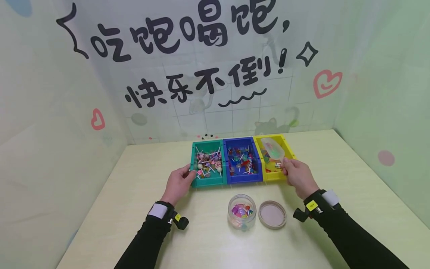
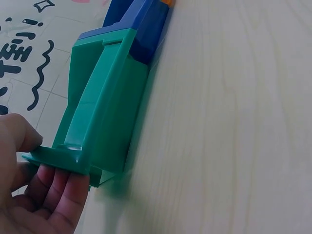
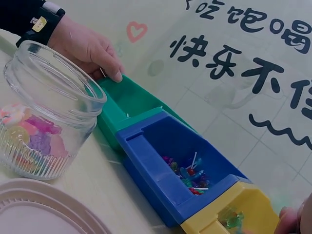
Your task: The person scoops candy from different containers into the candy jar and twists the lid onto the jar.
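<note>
Three joined bins, green point(image 1: 209, 183), blue point(image 1: 244, 178) and yellow point(image 1: 273, 176), stand in a row on the table. Wrapped-looking lollipops point(image 1: 209, 161) fill much of the green one; small colourful pieces with white sticks point(image 3: 187, 173) lie in the blue one. My left hand point(image 1: 179, 183) grips the green bin's outer rim, thumb above and fingers beneath, as the left wrist view shows. Over the yellow bin, my right hand point(image 1: 299, 175) holds a clear scoop point(image 1: 273, 148) by its handle. A few colourful pieces point(image 3: 235, 220) lie in the yellow bin. The scoop's contents are unclear.
In front of the bins stands an uncapped clear jar point(image 1: 242, 215) partly filled with colourful pieces. Its round pale lid point(image 1: 273, 215) lies to the right. A printed backdrop point(image 1: 208, 112) rises behind the table point(image 1: 141, 179), with side panels left and right.
</note>
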Available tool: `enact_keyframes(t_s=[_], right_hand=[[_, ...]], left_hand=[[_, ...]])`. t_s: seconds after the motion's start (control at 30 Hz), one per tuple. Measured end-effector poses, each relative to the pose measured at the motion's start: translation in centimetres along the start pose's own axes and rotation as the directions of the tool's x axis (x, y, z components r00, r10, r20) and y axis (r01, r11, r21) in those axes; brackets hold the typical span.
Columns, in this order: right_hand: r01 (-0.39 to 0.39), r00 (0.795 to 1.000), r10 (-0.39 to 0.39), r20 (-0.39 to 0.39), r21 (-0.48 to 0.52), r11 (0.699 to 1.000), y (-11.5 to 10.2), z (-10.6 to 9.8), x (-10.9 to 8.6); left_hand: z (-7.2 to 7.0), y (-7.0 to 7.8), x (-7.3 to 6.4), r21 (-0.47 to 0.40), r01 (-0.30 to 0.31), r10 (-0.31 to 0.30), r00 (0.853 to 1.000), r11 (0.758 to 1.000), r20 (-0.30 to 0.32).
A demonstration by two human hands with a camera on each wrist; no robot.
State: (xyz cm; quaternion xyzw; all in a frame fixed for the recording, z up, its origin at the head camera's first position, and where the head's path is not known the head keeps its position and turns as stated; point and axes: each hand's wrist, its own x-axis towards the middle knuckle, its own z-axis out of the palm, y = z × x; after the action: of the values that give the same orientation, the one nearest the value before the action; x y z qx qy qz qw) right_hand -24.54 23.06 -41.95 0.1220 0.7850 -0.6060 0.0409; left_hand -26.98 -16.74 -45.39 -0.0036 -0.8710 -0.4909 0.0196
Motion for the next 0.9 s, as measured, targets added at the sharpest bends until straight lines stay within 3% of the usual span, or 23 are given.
enact_keyframes(t_s=[0.6, 0.77, 0.9], right_hand=[[0.082, 0.996, -0.082, 0.033, 0.021, 0.996, -1.2, -2.8, -2.8], [0.105, 0.993, -0.106, 0.052, 0.029, 0.994, -1.7, -3.1, -3.6], [0.120, 0.991, -0.122, 0.062, 0.038, 0.992, -1.8, -3.4, -4.0]], left_hand=[[-0.3, 0.1, -0.2, 0.017, 0.008, -0.008, 1.000, 1.000, -0.020], [-0.5, 0.5, -0.3, -0.039, 0.037, -0.041, 0.996, 0.999, -0.082], [-0.8, 1.3, -0.6, -0.110, 0.001, -0.017, 0.989, 0.994, -0.148]])
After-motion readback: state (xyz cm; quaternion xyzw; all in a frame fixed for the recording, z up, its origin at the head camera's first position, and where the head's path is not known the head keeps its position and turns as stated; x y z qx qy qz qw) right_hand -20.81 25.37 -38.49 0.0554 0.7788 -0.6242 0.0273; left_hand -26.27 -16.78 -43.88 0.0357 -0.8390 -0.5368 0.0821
